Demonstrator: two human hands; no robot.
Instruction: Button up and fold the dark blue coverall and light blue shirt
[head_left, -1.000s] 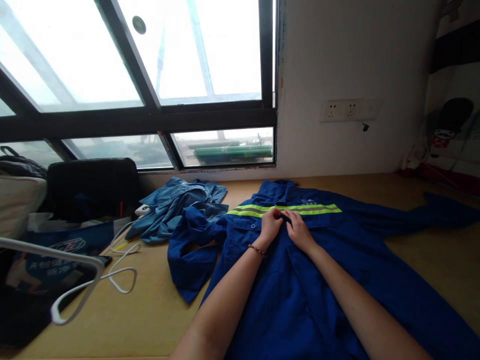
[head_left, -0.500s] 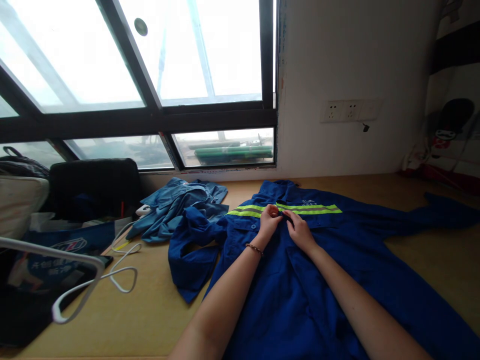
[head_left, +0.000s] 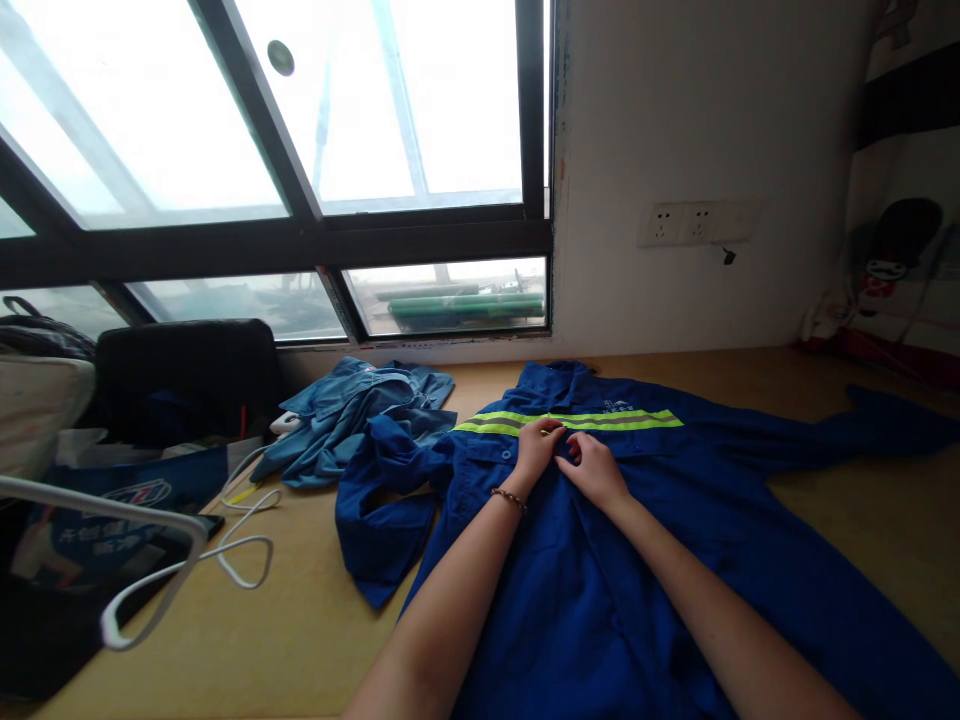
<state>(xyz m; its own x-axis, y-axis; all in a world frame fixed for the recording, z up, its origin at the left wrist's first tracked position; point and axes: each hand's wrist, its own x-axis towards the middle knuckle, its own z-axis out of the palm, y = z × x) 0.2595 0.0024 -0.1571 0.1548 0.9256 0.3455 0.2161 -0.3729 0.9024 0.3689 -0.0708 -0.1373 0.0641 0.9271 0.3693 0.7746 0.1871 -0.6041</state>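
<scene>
A dark blue work jacket (head_left: 540, 560) lies spread out, front up, with its collar toward the wall. A yellow-green and grey reflective stripe (head_left: 637, 420) crosses its chest. At the front opening, just under the stripe, my left hand (head_left: 537, 446) is closed on the cloth near the edge. My right hand (head_left: 594, 468) sits just beside it, a little lower, thumb and fingers pinched on the jacket's front edge. Any button between the fingertips is hidden. A flap pocket (head_left: 487, 452) with a button shows left of my left hand.
A crumpled lighter blue garment (head_left: 352, 410) touches the jacket's left sleeve area on the tan tabletop (head_left: 247, 640). A white cable (head_left: 247, 540) and a white bent rod (head_left: 150, 570) are at the left, near bags and a black case (head_left: 187, 390). Wall sockets (head_left: 697, 222) are behind.
My right hand has shifted slightly down and its fingers have curled in more at the front edge. My left hand stays nearly in place, fingers slightly rearranged.
</scene>
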